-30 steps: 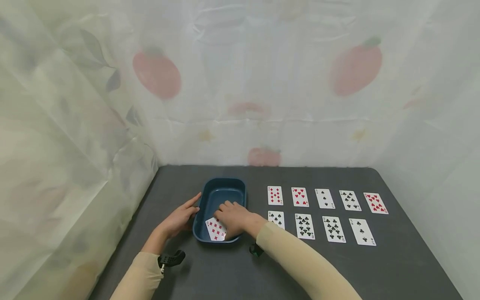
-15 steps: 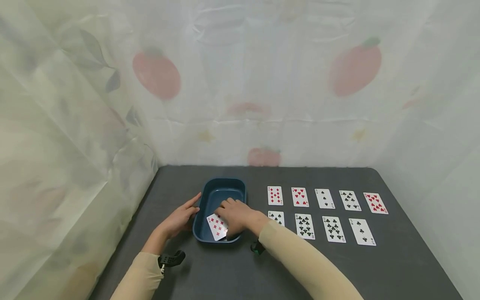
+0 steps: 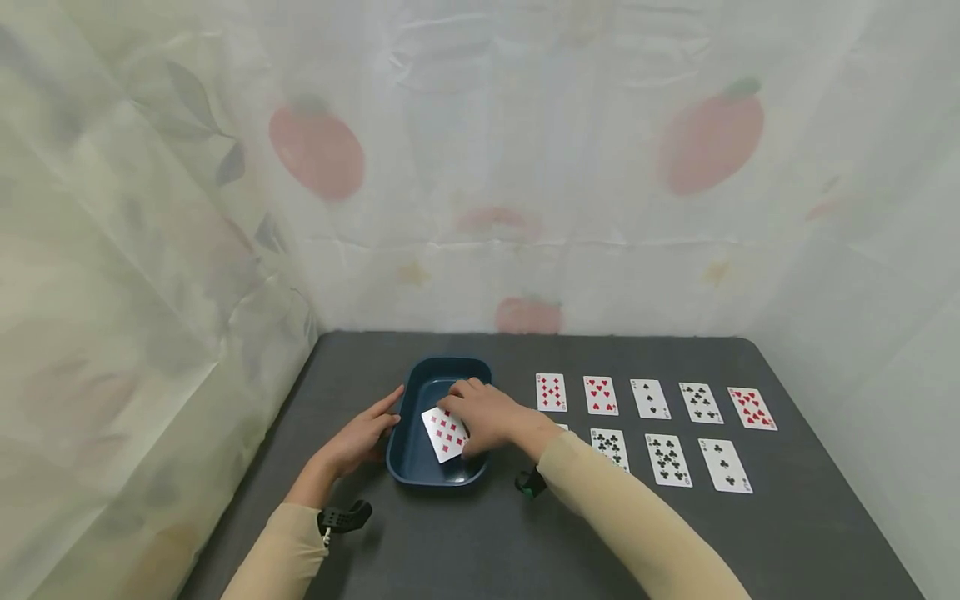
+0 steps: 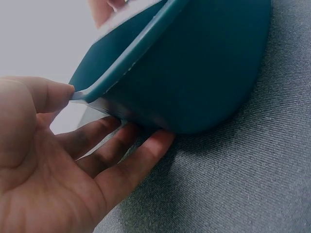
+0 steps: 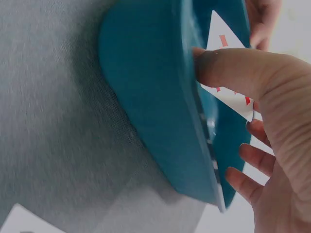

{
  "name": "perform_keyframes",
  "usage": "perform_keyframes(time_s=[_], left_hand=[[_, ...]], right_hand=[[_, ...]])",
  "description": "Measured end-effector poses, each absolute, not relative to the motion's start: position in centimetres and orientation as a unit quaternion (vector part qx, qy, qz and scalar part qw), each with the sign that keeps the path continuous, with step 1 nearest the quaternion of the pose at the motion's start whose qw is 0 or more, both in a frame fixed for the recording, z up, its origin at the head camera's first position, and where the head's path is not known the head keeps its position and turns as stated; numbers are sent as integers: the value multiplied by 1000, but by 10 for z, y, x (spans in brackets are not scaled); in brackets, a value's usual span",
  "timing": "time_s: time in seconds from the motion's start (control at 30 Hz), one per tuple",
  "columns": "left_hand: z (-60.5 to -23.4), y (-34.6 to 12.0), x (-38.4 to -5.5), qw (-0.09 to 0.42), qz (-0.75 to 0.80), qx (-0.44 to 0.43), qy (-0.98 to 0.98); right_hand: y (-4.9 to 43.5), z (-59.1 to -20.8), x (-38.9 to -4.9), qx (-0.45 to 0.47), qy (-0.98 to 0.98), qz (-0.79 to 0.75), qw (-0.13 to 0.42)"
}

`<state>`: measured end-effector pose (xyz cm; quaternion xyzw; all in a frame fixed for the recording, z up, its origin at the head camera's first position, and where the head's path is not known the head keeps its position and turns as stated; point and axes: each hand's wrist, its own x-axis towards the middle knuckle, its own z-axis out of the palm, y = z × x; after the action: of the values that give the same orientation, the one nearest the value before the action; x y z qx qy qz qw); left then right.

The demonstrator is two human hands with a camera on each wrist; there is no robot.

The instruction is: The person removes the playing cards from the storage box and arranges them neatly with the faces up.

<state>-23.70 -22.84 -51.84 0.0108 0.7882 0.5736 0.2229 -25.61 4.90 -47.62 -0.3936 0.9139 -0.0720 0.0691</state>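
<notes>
In the head view my right hand (image 3: 491, 417) pinches a playing card (image 3: 444, 435), a white one with red diamonds. It is held over the inside of a blue tray (image 3: 403, 462), tilted, with its face visible. The right wrist view shows the thumb (image 5: 228, 70) across the face of the card (image 5: 218, 36), fingers behind. At the tray's left side, my left hand (image 3: 360, 433) holds the rim. Seen from the left wrist, its thumb (image 4: 51, 94) hooks over the rim and its other fingers touch the outer wall of the tray (image 4: 194, 68).
To the right, face-up cards lie in two rows on the dark table (image 3: 810, 517), among them a heart card (image 3: 752, 408) and a club card (image 3: 725, 465). My right forearm partly covers the front row's left end. A patterned curtain (image 3: 585, 167) hangs behind the table.
My right hand has lifted the diamond card from the tray's near right part, moving it up and slightly away from me. My left hand and the tray have stayed put.
</notes>
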Motion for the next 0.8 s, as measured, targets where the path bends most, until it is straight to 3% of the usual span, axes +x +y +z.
perform_keyframes(time_s=[0.5, 0.8], left_hand=[[-518, -231, -237, 231, 585, 22, 777], [-518, -231, -238, 234, 584, 16, 777]], right_hand=[[141, -434, -254, -362, 923, -121, 48], [224, -436, -248, -309, 943, -119, 31]])
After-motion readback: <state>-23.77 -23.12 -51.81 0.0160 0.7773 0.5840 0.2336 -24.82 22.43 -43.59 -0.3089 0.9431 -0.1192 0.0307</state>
